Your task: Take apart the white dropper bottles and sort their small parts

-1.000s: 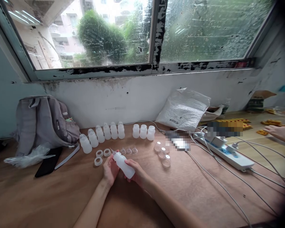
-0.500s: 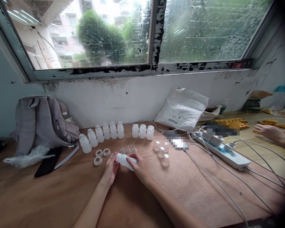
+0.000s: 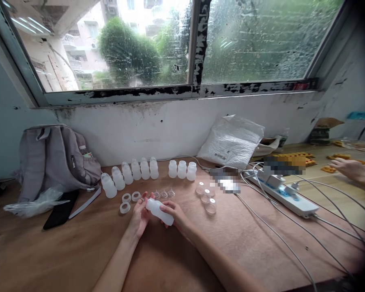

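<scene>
A frosted white baby bottle (image 3: 160, 212) lies tilted between my hands, its neck towards the upper left. My right hand (image 3: 175, 215) is wrapped round its body, thumb on top. At the neck end, my left hand (image 3: 140, 215) has its palm turned up and its fingers curled against the bottle; the fingertips are partly hidden. Just beyond, several white collar rings (image 3: 125, 207) lie on the table, beside a row of clear silicone nipples (image 3: 164, 194). To the right are several clear domed caps (image 3: 211, 206).
Capped bottles (image 3: 109, 186) form a curved row at the back left; three open bottles (image 3: 181, 169) stand right of them. A grey backpack (image 3: 53, 158), black phone-like slab (image 3: 61, 211), plastic mailer (image 3: 231, 140) and power strip (image 3: 292, 198) with cables surround the area. Another person's hand (image 3: 349, 168) works at far right.
The bottle has turned so more of its body shows, its base swinging down and right. My left hand has opened a little round the neck. The other person's hand has shifted right.
</scene>
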A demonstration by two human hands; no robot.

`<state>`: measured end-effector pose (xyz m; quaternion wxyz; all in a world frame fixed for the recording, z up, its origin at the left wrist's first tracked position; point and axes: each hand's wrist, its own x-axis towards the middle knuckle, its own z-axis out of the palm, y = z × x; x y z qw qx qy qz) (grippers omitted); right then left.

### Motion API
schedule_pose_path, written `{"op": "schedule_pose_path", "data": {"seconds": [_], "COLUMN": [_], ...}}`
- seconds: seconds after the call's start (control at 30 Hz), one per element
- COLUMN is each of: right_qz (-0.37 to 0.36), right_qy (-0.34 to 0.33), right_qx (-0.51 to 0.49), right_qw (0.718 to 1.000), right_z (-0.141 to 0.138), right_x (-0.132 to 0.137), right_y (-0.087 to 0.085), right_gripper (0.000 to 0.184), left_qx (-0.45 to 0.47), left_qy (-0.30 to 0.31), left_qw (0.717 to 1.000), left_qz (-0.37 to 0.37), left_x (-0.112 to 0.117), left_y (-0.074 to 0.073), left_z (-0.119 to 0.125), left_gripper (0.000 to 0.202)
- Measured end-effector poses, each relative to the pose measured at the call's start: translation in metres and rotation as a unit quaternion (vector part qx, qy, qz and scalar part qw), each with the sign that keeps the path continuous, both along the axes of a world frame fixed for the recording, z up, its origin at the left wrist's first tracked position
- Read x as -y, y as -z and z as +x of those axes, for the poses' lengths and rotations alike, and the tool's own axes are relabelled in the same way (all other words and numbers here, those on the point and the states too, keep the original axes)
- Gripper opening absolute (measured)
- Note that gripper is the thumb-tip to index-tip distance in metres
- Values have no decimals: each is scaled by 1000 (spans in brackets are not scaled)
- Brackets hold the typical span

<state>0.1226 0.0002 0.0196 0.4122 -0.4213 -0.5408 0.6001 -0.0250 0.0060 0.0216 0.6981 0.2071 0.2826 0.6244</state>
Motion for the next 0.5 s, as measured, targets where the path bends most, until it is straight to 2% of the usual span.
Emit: {"op": "schedule_pose_path", "data": {"seconds": [0.07,0.13,0.17,0.23,0.3,0.37,0.43,0.5], "right_qz": [131,267,313,354,354,318,241,129], "right_qy": [29,30,22,18,30,41,42,14], "right_qx": [84,163,190,219,216,199,181,153], "right_qw": [987,949,930,909,909,926,953,980], "right_z": [-2,-5,-7,-10,-13,-16,-18,-19], "right_x": [6,13,16,20,23,23,23,21], "right_y": [0,1,2,4,5,5,4,2], "right_gripper": [35,40,44,48,49,49,44,37], "left_qx": [-11,-42,-58,-82,-106,-131,-148,-154], "left_qy": [5,2,-3,-13,-34,-60,-75,-80], "left_qw": [1000,998,997,995,993,989,986,985], "left_qz": [-15,-39,-48,-56,-48,-26,2,21], "left_x": [1,2,3,4,6,7,9,11], "left_y": [0,-1,-1,-2,-4,-5,-6,-7], "left_z": [2,3,3,3,3,4,5,6], "left_gripper": [25,28,30,32,34,34,31,29]}}
